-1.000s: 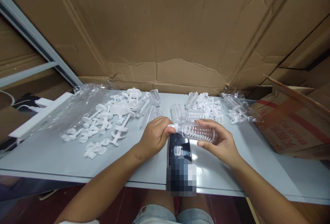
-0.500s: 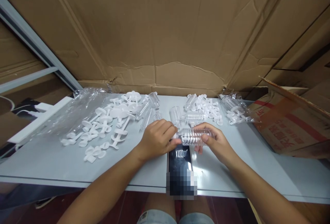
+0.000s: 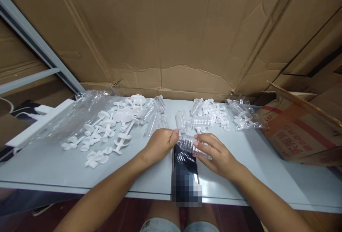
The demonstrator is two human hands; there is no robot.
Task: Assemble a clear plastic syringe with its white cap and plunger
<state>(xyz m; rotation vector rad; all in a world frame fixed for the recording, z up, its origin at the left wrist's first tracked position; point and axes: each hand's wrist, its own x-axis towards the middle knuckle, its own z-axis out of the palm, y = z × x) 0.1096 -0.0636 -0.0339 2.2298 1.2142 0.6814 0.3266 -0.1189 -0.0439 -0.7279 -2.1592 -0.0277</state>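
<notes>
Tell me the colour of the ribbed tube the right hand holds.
The tube is clear and colourless; the head view shows it.

Clear ribbed plastic bottle (image 3: 186, 143), held sideways over dark phone (image 3: 185, 164).

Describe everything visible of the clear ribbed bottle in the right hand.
The clear ribbed bottle looks like see-through plastic, with rings around its body. It is on its side over the far end of the dark phone, sloping slightly down to the right. The right hand holds it, fingers covering part of its body. Its left end lies by the left hand; whether they touch is unclear.
</notes>
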